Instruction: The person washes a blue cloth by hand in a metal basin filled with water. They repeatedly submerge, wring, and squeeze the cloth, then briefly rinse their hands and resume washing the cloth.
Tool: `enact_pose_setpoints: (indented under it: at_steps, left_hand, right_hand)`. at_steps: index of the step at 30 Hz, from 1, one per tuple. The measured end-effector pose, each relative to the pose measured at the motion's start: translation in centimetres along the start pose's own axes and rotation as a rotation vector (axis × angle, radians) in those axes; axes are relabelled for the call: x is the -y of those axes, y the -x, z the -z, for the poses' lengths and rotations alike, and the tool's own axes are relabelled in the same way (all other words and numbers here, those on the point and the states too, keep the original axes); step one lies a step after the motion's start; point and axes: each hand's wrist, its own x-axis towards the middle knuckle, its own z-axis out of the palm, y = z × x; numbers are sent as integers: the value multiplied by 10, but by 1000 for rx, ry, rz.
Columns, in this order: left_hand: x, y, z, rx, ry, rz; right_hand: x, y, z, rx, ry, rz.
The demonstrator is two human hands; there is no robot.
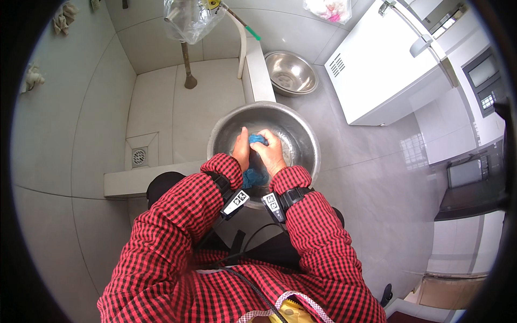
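A large metal basin stands before me, and both hands are inside its rim. Between the thumb and fingers of my right hand is a bunched blue cloth. My left hand is held upright beside it, fingers together and thumb side up; whether its palm touches the cloth is hidden. Lower in the basin, near my left wrist, lies another blue cloth piece, partly covered by the sleeve. Whether the two blue parts are joined cannot be seen. Water appears to lie in the basin's bottom.
Stacked metal bowls sit beyond the basin, beside a low tiled ledge. To the left are a floor drain and another ledge. A white appliance stands at right. A clear plastic bag hangs ahead.
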Motion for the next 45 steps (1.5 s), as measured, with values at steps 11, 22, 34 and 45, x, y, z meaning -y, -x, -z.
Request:
enact_pose_setpoints:
  at_steps: [11,22,34,45]
  left_hand:
    - [-25,20,-13,347,45,14]
    - [-29,32,-41,154,-40,14]
    - [2,-4,7,45,-226,236]
    - [-13,11,7,-40,-139,345]
  right_hand:
    - [37,16,-13,-128,371,337]
    - [8,-6,14,-210,536,205]
    - [-98,-4,52,-216,718,-604]
    - [-25,-4,-6,51,169,-36]
